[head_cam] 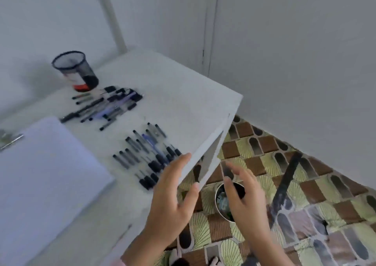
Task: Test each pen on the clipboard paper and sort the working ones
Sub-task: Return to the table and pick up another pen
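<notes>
both hands (175, 192) open nr pens (148, 156)

there was one view only, a wide-angle camera worn on the head, looking forward and down from above the near right side of the tabletop (183, 95). it was tilted, so the tabletop's edge ran slantwise across the picture. the left hand (173, 196) and the right hand (244, 200) sat close under the lens at the bottom, and the mesh cup (75, 70) lay farthest off at upper left. the paper (46, 174) was cut by the left edge, and the patterned floor (305, 184) filled the lower right. the whole view was blurred.
</notes>
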